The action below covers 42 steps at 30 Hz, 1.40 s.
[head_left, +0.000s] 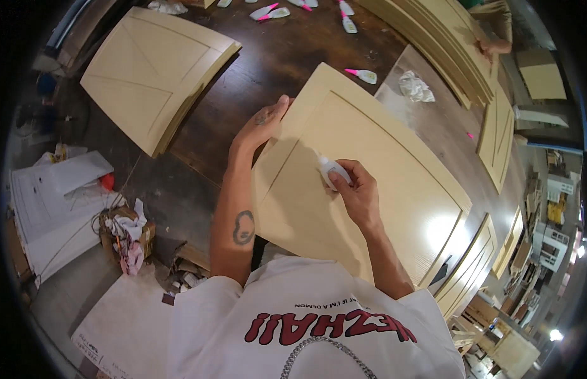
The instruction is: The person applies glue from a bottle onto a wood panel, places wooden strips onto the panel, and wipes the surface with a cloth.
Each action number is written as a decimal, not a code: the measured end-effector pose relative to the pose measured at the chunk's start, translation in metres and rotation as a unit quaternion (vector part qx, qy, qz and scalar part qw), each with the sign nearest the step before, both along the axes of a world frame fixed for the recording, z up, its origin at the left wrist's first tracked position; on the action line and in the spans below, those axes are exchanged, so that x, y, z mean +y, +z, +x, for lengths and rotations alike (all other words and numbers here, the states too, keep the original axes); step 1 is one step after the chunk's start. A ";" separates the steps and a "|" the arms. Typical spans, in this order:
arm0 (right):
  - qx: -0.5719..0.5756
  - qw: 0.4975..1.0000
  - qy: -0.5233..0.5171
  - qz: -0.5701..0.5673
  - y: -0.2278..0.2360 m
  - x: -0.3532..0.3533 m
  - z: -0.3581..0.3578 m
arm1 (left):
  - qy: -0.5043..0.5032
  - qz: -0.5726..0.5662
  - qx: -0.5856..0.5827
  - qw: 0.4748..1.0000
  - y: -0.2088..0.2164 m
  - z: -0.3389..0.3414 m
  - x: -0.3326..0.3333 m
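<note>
A cream-coloured cabinet door panel [363, 145] with a grooved frame lies slantwise in front of me on the dark worktable [205, 136]. My right hand [358, 192] is closed around a small white glue bottle [333, 172], held tilted over the panel with its nozzle pointing up and left. Whether the nozzle touches the panel I cannot tell. At the panel's left edge rests my left hand [262, 126], its thumb side up and fingers stretched along or past the edge. Part of those fingers is hidden behind the panel.
A stack of similar panels [154, 69] stands at the left, another stack [432, 44] at the far right. Several glue bottles with pink caps lie at the back, one bottle [367, 76] near the panel. Crumpled paper [416, 86] lies beside it. Another person's hand [495, 45] shows at far right.
</note>
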State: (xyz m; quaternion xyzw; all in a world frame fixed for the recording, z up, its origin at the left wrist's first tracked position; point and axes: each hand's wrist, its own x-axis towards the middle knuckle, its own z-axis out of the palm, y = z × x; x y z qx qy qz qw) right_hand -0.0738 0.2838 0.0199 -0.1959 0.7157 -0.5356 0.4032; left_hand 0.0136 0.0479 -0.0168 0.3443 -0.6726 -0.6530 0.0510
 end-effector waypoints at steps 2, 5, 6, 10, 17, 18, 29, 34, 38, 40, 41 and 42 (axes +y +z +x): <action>0.040 0.999 0.003 -0.004 -0.011 -0.005 0.000 | -0.049 0.026 -0.076 0.996 0.023 -0.007 -0.003; 0.110 0.994 0.021 0.003 -0.006 -0.018 0.006 | -0.010 0.052 0.018 0.998 -0.014 0.003 -0.006; 0.146 0.989 0.026 0.021 -0.002 -0.020 0.005 | -0.009 0.056 0.015 0.998 -0.017 0.002 -0.008; 0.174 0.984 0.032 0.029 -0.002 -0.022 0.003 | 0.000 -0.007 -0.058 0.998 -0.053 0.005 -0.020; 0.200 0.978 0.038 0.040 -0.005 -0.024 -0.004 | 0.386 0.004 0.154 0.910 -0.023 0.001 -0.026; 0.197 0.979 0.036 0.044 -0.005 -0.024 -0.004 | 0.428 0.024 0.182 0.885 -0.017 0.009 -0.030; 0.153 0.986 0.029 0.060 -0.004 -0.024 -0.003 | 0.438 0.302 0.433 0.728 -0.026 0.044 -0.043; 0.171 0.983 0.025 0.058 -0.008 -0.026 0.000 | 0.439 0.304 0.433 0.726 -0.023 0.040 -0.044; 0.210 0.976 0.027 0.050 -0.007 -0.029 0.002 | 0.442 0.289 0.413 0.742 -0.025 0.034 -0.042; 0.216 0.975 0.024 0.053 -0.006 -0.030 0.003 | 0.442 0.289 0.411 0.743 -0.026 0.033 -0.042; 0.227 0.972 0.025 0.047 -0.008 -0.030 0.003 | 0.441 0.286 0.409 0.746 -0.027 0.033 -0.042; 0.236 0.970 0.026 0.040 -0.009 -0.031 0.003 | 0.441 0.283 0.406 0.749 -0.026 0.033 -0.042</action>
